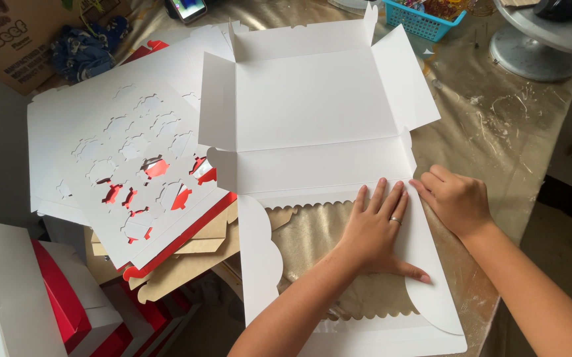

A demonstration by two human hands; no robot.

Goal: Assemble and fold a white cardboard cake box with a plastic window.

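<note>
Two hands press our flat white cardboard window box onto the counter; left hand splayed open on the scalloped window panel, right hand loosely curled at its edge; the creasing looks underway; next, we judge, folding needs firm pressure.

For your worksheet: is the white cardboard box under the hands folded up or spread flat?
Spread flat: the white cardboard box lies unfolded, side flaps out, beneath both palms.

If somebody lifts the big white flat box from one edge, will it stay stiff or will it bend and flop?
The white box blank would probably bend along its fold lines, since its flaps already stand up at creases. It looks like thin card, so likely light. The scalloped window, under the left hand, may weaken the lid panel; the right hand presses its edge flat.
</note>
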